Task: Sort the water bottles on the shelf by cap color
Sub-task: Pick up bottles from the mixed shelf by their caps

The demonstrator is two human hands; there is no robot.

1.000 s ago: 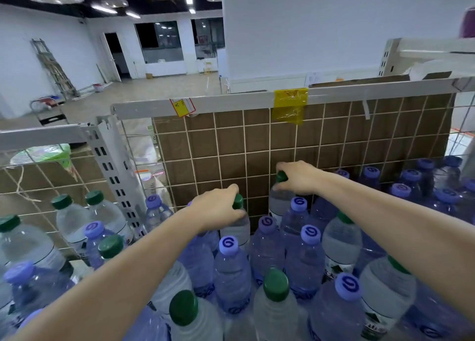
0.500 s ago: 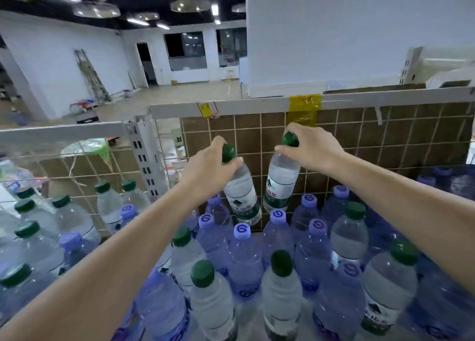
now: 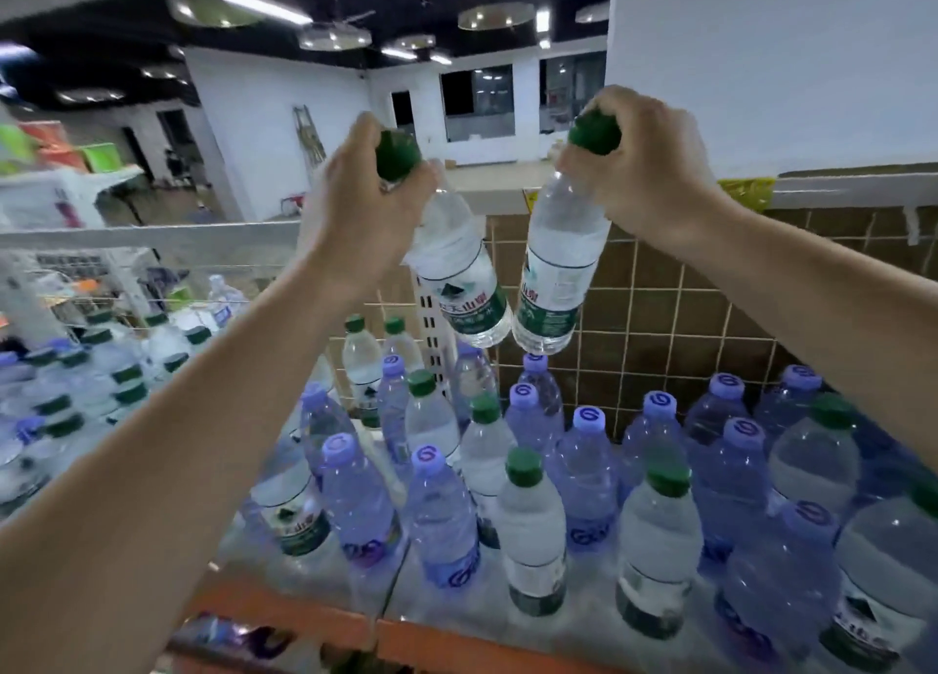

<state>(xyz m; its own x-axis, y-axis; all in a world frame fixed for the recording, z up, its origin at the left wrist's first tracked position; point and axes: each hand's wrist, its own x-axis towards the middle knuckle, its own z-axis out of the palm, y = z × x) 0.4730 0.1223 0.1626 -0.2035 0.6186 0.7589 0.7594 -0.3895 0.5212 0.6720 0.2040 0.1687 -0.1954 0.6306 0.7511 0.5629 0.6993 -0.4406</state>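
Here each grip, left hand (image 3: pixel 365 206) and right hand (image 3: pixel 644 165), clenches a green-capped bottle (image 3: pixel 459 272) above shelf (image 3: pixel 457 607).

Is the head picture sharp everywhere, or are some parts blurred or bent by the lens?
Head view: the two held bottles, left and right, look fairly sharp; the far-left bottles and the lower edge are smeared; the shelf rail bows from wide-angle distortion; ceiling lights glare.
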